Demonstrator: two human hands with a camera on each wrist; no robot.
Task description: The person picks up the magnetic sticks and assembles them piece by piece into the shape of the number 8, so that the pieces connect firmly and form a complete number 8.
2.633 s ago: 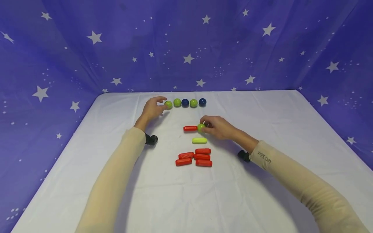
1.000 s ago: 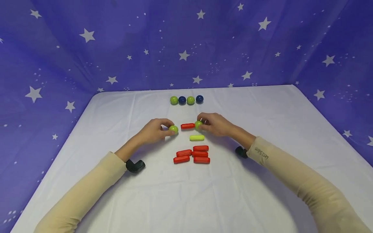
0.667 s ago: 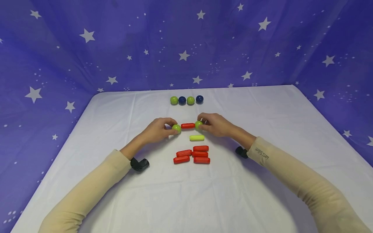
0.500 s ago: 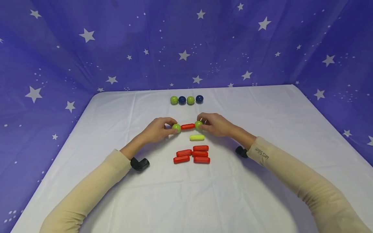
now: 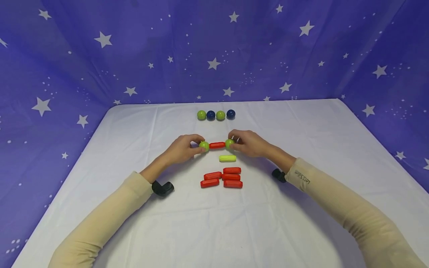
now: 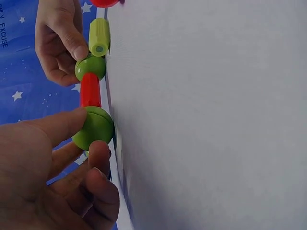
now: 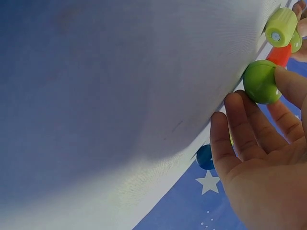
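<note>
A red rod (image 5: 217,145) lies between two green balls in the head view, touching both. My left hand (image 5: 182,149) pinches the left green ball (image 6: 98,128) between thumb and fingers. At the rod's other end, my right hand (image 5: 250,144) pinches the right green ball (image 7: 261,82). Just in front of this joined piece rests a yellow-green rod (image 5: 227,158); the left wrist view shows a small round disc at its end. Closer to me, several red rods (image 5: 231,177) lie in a loose group.
At the back of the white-covered table (image 5: 214,230) stands a row of balls: a green ball (image 5: 201,115), a dark blue ball (image 5: 210,115), another green ball (image 5: 220,115) and another dark blue ball (image 5: 231,114). Behind hangs a purple star-patterned cloth (image 5: 187,48).
My left hand has taken the leftmost green ball from the back row and brought it forward and right against the red rod's left end. My right hand has stayed on its ball.
</note>
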